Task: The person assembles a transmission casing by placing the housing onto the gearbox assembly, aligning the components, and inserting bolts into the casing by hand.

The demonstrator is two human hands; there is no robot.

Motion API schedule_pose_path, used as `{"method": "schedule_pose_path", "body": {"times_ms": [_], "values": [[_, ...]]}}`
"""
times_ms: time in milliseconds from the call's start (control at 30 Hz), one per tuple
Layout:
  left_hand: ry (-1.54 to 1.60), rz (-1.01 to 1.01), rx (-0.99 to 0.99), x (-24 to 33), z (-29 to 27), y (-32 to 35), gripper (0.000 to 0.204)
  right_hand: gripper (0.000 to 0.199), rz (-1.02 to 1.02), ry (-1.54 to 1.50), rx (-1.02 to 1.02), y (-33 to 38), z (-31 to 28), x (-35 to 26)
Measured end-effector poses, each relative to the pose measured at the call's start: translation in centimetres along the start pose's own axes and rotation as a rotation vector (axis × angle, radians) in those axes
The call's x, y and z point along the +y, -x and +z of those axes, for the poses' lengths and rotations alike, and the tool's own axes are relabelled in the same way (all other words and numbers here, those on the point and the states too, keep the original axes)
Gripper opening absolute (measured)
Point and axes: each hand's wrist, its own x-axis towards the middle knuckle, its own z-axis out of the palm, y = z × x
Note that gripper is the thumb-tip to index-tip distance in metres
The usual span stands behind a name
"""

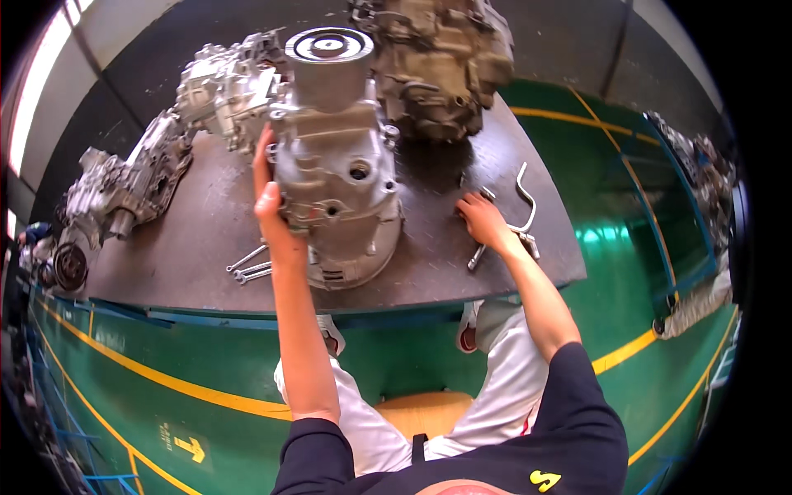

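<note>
A grey metal gearbox housing [330, 157] stands upright on the workbench in front of me, a round ringed cap at its top and a wide flange at its base. My left hand [271, 186] grips its left side, thumb toward the front and fingers reaching along the far side. To the right, my right hand [483, 219] is low over the bench with curled fingers. A small metal piece [487, 194] shows beside its knuckles; what lies under the fingers is hidden. Next to that hand are a socket wrench [476, 257] and a bent silver speed handle [526, 198].
Several spanners [252, 268] lie left of the housing's base. A large brownish gearbox [441, 66] stands at the back; more metal castings [227, 87] line the left side of the workbench [198, 239]. A wooden stool [425, 411] is beneath me. At right stands a blue-framed rack [693, 206].
</note>
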Motion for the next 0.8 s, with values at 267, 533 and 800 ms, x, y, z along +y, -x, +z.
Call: {"method": "schedule_pose_path", "body": {"times_ms": [267,533,800], "values": [[-0.073,0.083,-0.141,-0.2,-2.0,-0.7,0.077,0.019,-0.137,-0.488,0.569,-3.2,-15.6,-15.7],[-0.016,0.147,-0.159,-0.1,-1.3,-0.8,0.07,0.025,-0.785,0.119,0.289,-7.4,-24.7,-25.4],[-0.029,0.206,-0.148,0.1,-1.7,-0.7,0.06,0.027,-0.884,0.476,0.094,-8.8,-25.3,-28.1]]}}
